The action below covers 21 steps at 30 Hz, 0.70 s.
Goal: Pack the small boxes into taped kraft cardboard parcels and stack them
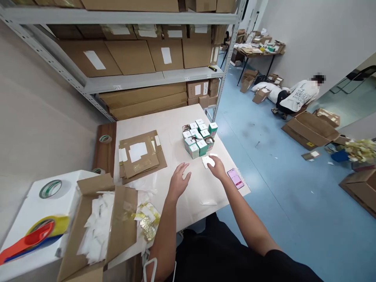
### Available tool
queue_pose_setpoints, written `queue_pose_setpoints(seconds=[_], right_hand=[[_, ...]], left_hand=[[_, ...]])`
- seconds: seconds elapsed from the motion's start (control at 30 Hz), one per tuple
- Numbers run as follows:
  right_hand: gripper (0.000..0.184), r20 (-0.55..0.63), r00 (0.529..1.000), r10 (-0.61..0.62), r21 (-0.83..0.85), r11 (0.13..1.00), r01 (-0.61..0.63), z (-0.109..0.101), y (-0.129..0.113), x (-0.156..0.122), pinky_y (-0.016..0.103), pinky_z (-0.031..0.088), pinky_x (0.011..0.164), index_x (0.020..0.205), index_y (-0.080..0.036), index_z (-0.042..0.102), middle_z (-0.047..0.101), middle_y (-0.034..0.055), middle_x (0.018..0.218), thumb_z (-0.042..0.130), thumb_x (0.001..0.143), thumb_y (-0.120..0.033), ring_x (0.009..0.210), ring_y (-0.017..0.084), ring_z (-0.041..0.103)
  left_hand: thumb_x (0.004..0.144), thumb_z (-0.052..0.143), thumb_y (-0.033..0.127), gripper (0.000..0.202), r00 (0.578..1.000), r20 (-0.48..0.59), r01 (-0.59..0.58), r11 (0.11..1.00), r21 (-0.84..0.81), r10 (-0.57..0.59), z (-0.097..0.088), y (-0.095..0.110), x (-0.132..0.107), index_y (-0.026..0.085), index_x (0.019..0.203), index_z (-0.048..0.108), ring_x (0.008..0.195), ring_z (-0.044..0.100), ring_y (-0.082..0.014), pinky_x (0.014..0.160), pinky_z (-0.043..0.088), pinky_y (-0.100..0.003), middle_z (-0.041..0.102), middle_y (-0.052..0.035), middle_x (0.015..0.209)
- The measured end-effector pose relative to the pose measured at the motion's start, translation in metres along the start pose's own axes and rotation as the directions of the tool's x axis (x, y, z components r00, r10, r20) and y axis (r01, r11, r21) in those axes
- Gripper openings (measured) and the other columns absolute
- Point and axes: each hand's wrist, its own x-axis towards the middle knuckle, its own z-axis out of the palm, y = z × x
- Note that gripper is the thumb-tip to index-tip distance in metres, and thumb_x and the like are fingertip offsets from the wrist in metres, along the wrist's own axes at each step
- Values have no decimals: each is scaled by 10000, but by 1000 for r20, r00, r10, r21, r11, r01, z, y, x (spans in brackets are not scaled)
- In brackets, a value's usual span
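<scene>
My left hand (178,182) is held over the pale table (188,207), fingers apart and nothing in them. To its right, my right hand (217,168) has its thumb and fingers closed on a small white slip of paper (206,161) near the table's right side. Just beyond that paper stands a tight cluster of small white-and-green boxes (201,145). A couple of the boxes have open tops, with something inside that is too small to make out. One green-sided box (213,128) stands at the cluster's far right corner.
Flattened cardboard (141,156) lies at the left. A phone (235,178) rests by the right edge. An open carton (123,219) of white packets and a red tape dispenser (32,239) are nearer left. Shelving (152,76) rises behind; a person (299,96) crouches far right.
</scene>
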Motion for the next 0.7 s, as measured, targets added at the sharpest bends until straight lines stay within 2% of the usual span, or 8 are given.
queue_pose_setpoints(seconds=[0.13, 0.3, 0.37, 0.47, 0.53, 0.6, 0.63, 0.7], right_hand=[[541, 59, 998, 15, 73, 997, -19, -10, 33, 46, 500, 454, 1161, 1430, -217, 617, 633, 117, 1447, 634, 896, -299, 1355, 302, 567], [593, 159, 987, -21, 175, 984, -7, 0, 59, 85, 477, 492, 1124, 1475, -250, 584, 624, 100, 1458, 662, 887, -272, 1315, 286, 595], [620, 206, 978, -31, 190, 982, -9, 9, 65, 94, 482, 513, 1099, 1490, -252, 571, 619, 107, 1459, 679, 880, -261, 1272, 284, 621], [653, 274, 961, -27, 201, 979, -29, 24, 70, 99, 484, 528, 1082, 1506, -256, 559, 607, 115, 1471, 703, 869, -250, 1244, 285, 637], [670, 320, 947, -18, 211, 976, -52, 34, 74, 100, 487, 527, 1083, 1513, -264, 553, 602, 114, 1478, 714, 863, -252, 1252, 289, 636], [683, 368, 930, 2, 221, 971, -90, 43, 79, 100, 495, 523, 1087, 1522, -271, 543, 599, 111, 1484, 715, 861, -264, 1268, 295, 630], [690, 392, 920, 18, 224, 968, -114, 48, 81, 100, 501, 521, 1089, 1527, -272, 535, 597, 109, 1487, 713, 860, -273, 1277, 299, 626], [710, 434, 899, 57, 230, 958, -172, 59, 85, 99, 516, 517, 1089, 1535, -269, 521, 597, 110, 1488, 709, 851, -286, 1293, 309, 619]], left_hand=[[984, 568, 407, 467, 993, 82, 80, 994, 75, -86, 41, -6, 35, 323, 1441, 613, 1410, 532, -268, 1058, 547, -419, 491, -67, 1594], [919, 649, 324, 519, 970, 170, 146, 975, 169, -174, 89, -32, 113, 234, 1430, 626, 1479, 462, -305, 1196, 424, -445, 482, -132, 1597], [889, 676, 280, 556, 967, 141, 184, 963, 196, -213, 103, -41, 147, 206, 1437, 615, 1498, 438, -316, 1227, 379, -444, 462, -146, 1612], [860, 700, 236, 722, 940, 43, 321, 918, 232, -339, 117, -53, 186, 209, 1550, 491, 1496, 435, -361, 1196, 400, -482, 251, -155, 1727], [827, 734, 211, 827, 892, 44, 425, 869, 252, -449, 124, -61, 196, 252, 1595, 429, 1469, 464, -400, 1169, 416, -521, 124, -145, 1761], [798, 753, 178, 886, 852, 73, 487, 836, 251, -518, 131, -70, 192, 295, 1606, 410, 1439, 496, -422, 1146, 430, -539, 63, -137, 1769], [794, 750, 161, 890, 847, 77, 496, 835, 238, -525, 134, -74, 186, 305, 1605, 411, 1436, 500, -423, 1144, 432, -538, 54, -136, 1770], [806, 717, 131, 847, 873, 38, 472, 862, 184, -486, 142, -83, 170, 292, 1588, 436, 1473, 461, -405, 1167, 413, -517, 72, -135, 1769]])
